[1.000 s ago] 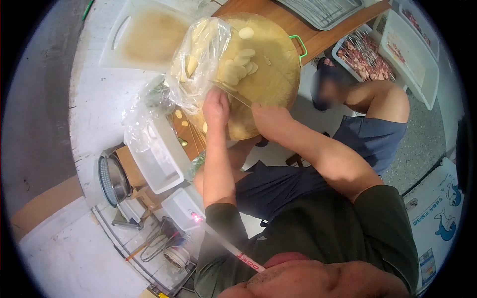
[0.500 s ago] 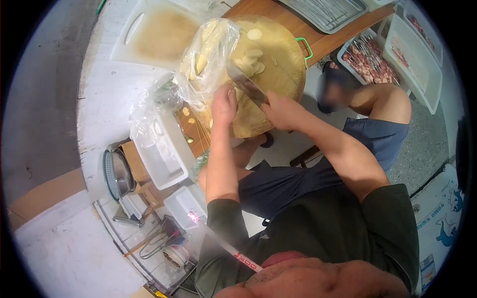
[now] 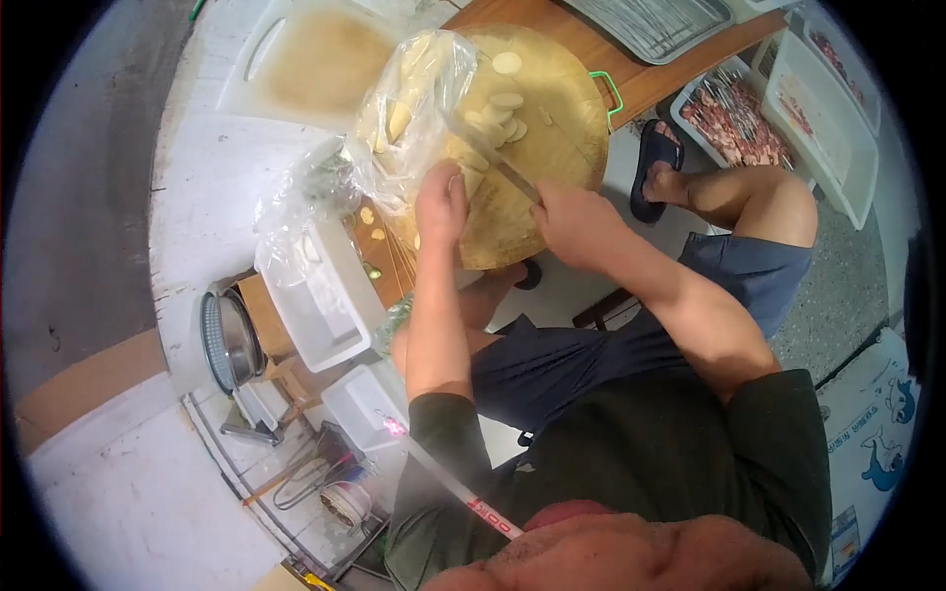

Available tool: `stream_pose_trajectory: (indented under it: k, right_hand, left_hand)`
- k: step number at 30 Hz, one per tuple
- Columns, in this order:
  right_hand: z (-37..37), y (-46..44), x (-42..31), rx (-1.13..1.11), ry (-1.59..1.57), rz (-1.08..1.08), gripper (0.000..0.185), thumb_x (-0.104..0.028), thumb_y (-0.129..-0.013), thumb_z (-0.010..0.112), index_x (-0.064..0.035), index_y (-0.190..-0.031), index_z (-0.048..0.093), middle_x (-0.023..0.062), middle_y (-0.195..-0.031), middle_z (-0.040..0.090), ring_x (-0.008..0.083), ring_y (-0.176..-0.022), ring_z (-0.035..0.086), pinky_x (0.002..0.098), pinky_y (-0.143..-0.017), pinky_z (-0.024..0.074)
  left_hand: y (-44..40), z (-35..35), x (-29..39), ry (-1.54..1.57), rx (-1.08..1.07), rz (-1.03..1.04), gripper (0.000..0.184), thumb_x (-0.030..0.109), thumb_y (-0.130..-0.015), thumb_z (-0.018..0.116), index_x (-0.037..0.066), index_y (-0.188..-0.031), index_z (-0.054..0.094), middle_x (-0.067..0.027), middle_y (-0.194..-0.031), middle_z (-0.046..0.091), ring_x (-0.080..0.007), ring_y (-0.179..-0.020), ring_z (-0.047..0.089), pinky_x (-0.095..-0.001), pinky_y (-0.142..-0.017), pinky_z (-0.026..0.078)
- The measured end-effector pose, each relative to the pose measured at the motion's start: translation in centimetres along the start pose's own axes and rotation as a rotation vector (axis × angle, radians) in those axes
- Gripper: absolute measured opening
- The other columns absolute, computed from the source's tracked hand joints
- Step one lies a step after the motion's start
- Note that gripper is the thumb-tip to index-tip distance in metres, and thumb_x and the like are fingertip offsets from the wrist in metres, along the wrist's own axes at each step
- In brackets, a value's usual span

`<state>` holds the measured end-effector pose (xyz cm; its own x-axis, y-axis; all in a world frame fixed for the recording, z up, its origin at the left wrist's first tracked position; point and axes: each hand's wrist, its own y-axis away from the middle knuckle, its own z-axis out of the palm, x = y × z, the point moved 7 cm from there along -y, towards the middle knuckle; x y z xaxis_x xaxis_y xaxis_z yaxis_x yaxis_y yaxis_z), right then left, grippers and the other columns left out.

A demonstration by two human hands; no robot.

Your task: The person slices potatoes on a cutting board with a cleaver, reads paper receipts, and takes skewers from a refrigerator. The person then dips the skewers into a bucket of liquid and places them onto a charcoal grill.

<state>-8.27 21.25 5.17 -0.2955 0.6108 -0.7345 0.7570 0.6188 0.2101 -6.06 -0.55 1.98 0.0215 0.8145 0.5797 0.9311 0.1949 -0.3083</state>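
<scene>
A round wooden chopping board (image 3: 567, 138) lies in front of me. My right hand (image 3: 581, 227) is closed round the handle of a kitchen knife (image 3: 498, 163), whose blade slants up and left over the board. My left hand (image 3: 441, 205) is closed on a pale peeled potato (image 3: 472, 179) beside the blade, and the fingers partly hide it. Beyond the blade several potato slices (image 3: 506, 101) lie on the board. A clear plastic bag (image 3: 419, 98) of peeled potatoes rests on the board's left side.
A stained white cutting board (image 3: 325, 64) is at the upper left. White bins (image 3: 330, 310) stand by my left arm. At the upper right are a metal tray of skewers (image 3: 650, 25), a tub of skewered meat (image 3: 734, 118) and a white container (image 3: 823, 123). A green handle (image 3: 613, 94) projects from the chopping board.
The knife blade has turned from showing its broad face to nearly edge-on. My right hand has shifted slightly right with it. My left hand stays almost in place.
</scene>
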Motion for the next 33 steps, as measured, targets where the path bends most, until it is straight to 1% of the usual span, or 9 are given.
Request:
stream_pose_trajectory:
  k: [2, 5, 8, 11, 14, 26, 29, 32, 33]
  right_hand:
    - [0.7, 1.0, -0.6, -0.080, 0.122, -0.016, 0.025, -0.025, -0.094, 0.048, -0.0010, -0.098, 0.049, 0.0242, -0.078, 0.065, 0.0430, -0.073, 0.064, 0.0515, -0.068, 0.0500]
    - [1.2, 1.8, -1.7, -0.154, 0.181, -0.058, 0.019, -0.011, -0.083, 0.054, -0.0001, -0.098, 0.050, 0.0211, -0.076, 0.066, 0.0371, -0.071, 0.067, 0.0466, -0.062, 0.0534]
    - [1.0, 2.3, -2.5, -0.118, 0.200, -0.117, 0.017, -0.009, -0.082, 0.055, 0.0006, -0.095, 0.050, 0.0201, -0.073, 0.066, 0.0364, -0.067, 0.067, 0.0449, -0.059, 0.0536]
    - [1.2, 2.6, -2.6, -0.087, 0.199, -0.127, 0.017, -0.008, -0.081, 0.055, 0.0007, -0.095, 0.050, 0.0191, -0.072, 0.066, 0.0359, -0.067, 0.067, 0.0443, -0.059, 0.0538]
    - [1.6, 2.5, -2.5, -0.030, 0.168, -0.149, 0.023, -0.007, -0.078, 0.060, 0.0019, -0.095, 0.047, 0.0197, -0.066, 0.064, 0.0365, -0.064, 0.067, 0.0430, -0.057, 0.0533]
    - [1.1, 2.5, -3.1, -0.044, 0.146, -0.182, 0.025, -0.005, -0.079, 0.058, 0.0038, -0.099, 0.047, 0.0207, -0.070, 0.065, 0.0358, -0.067, 0.068, 0.0431, -0.057, 0.0531]
    - [1.2, 2.2, -3.1, -0.122, 0.130, -0.141, 0.023, -0.004, -0.079, 0.056, 0.0043, -0.100, 0.047, 0.0208, -0.071, 0.065, 0.0368, -0.068, 0.067, 0.0439, -0.059, 0.0532]
    - [0.8, 1.9, -3.4, -0.192, 0.113, -0.114, 0.014, -0.008, -0.084, 0.052, 0.0018, -0.093, 0.051, 0.0219, -0.076, 0.066, 0.0366, -0.071, 0.068, 0.0453, -0.062, 0.0541]
    - [1.0, 1.7, -3.3, -0.181, 0.109, -0.114, 0.016, -0.007, -0.083, 0.053, 0.0025, -0.095, 0.050, 0.0220, -0.075, 0.066, 0.0372, -0.071, 0.068, 0.0452, -0.061, 0.0538]
  left_hand:
    - [0.1, -0.1, 0.1, -0.011, 0.005, 0.013, 0.015, 0.007, -0.086, 0.057, 0.001, -0.098, 0.063, -0.0188, -0.104, 0.063, -0.0381, -0.098, 0.060, -0.0391, -0.086, 0.048]
    - [0.0, -0.1, 0.1, -0.054, -0.037, -0.002, 0.015, 0.006, -0.085, 0.057, 0.001, -0.098, 0.063, -0.0191, -0.099, 0.062, -0.0382, -0.093, 0.059, -0.0400, -0.082, 0.047]
    - [-0.1, -0.3, 1.1, 0.002, -0.008, 0.020, 0.015, 0.005, -0.083, 0.058, 0.000, -0.096, 0.063, -0.0181, -0.092, 0.060, -0.0375, -0.088, 0.058, -0.0379, -0.078, 0.047]
    - [0.0, -0.1, 0.9, -0.013, -0.011, -0.004, 0.014, 0.005, -0.084, 0.055, 0.002, -0.095, 0.063, -0.0193, -0.091, 0.059, -0.0391, -0.087, 0.056, -0.0416, -0.076, 0.046]
    - [-0.1, -0.1, 1.2, -0.008, -0.008, 0.031, 0.012, 0.005, -0.084, 0.055, 0.002, -0.093, 0.062, -0.0194, -0.090, 0.058, -0.0395, -0.086, 0.056, -0.0419, -0.075, 0.046]
    - [-0.1, 0.0, 0.9, -0.050, -0.016, 0.005, 0.012, 0.005, -0.083, 0.056, 0.002, -0.093, 0.062, -0.0185, -0.091, 0.059, -0.0390, -0.089, 0.057, -0.0416, -0.076, 0.047]
    - [-0.1, 0.0, 1.0, -0.044, -0.013, 0.007, 0.013, 0.005, -0.083, 0.056, 0.002, -0.094, 0.062, -0.0184, -0.091, 0.059, -0.0390, -0.088, 0.057, -0.0416, -0.075, 0.047]
    - [-0.1, 0.1, 0.8, -0.039, 0.005, 0.014, 0.012, 0.004, -0.083, 0.056, 0.002, -0.094, 0.062, -0.0185, -0.091, 0.060, -0.0393, -0.087, 0.058, -0.0420, -0.075, 0.047]
    - [-0.1, 0.1, 0.5, -0.045, -0.002, 0.004, 0.013, 0.004, -0.083, 0.056, 0.002, -0.094, 0.062, -0.0186, -0.091, 0.060, -0.0393, -0.087, 0.058, -0.0421, -0.075, 0.047]
